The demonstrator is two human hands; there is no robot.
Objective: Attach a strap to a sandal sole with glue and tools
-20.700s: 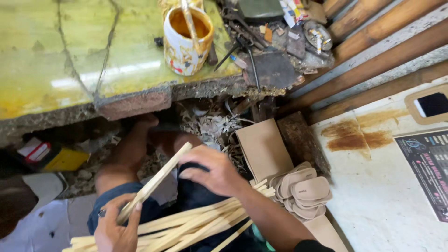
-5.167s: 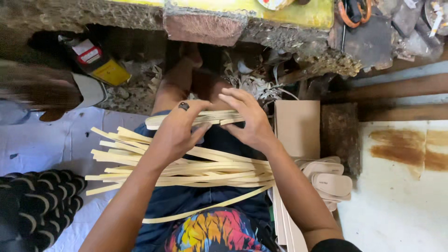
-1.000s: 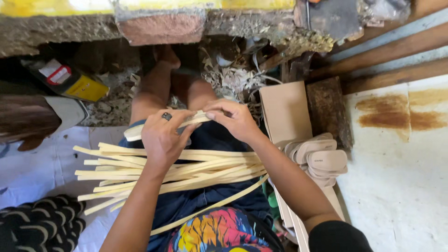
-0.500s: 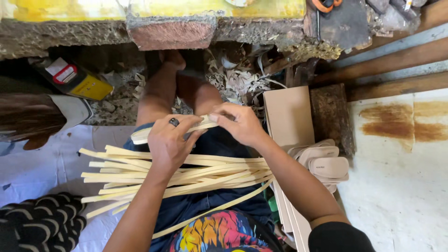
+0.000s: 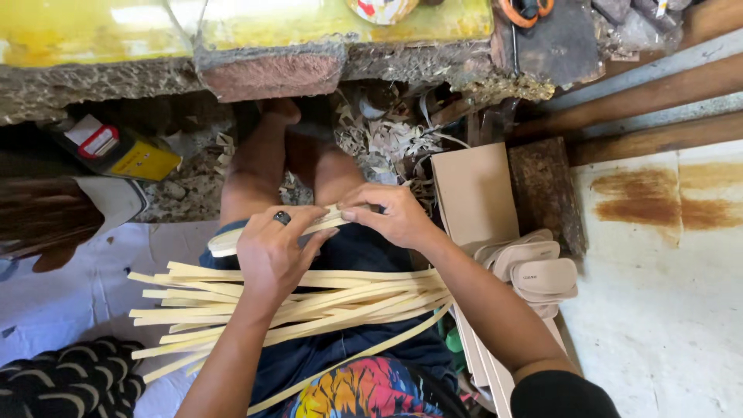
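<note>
L hand (image 5: pixel 272 251), ring on one finger, is curled over a small bundle of pale strips (image 5: pixel 267 234), fingers wrapped on top w/ thumb underneath as far as can be told. R hand (image 5: pixel 391 217) pinches the same bundle at its other end, fingertips pressed together on the strip tips just beside the L fingers. Bundle's long axis runs roughly left-right across the lap, tilted a bit up toward the R hand; its free end sticks out past the L hand toward the person's left. Both hands touch it, L hand covering the middle, R hand at the end, so neither is really nearer. Just below the hands, across the dark shorts, lies the loose pile of long strips (image 5: pixel 309 298), fanned out, same left-right lie, not touching the held bundle as far as visible. Further out: flat cardboard sheets (image 5: pixel 476 193) near the R forearm, stacked tan sole-shaped pieces (image 5: pixel 538 271) beside them, shavings (image 5: pixel 383 139) by the feet, yellow-topped bench edge (image 5: pixel 271 66) above.
</note>
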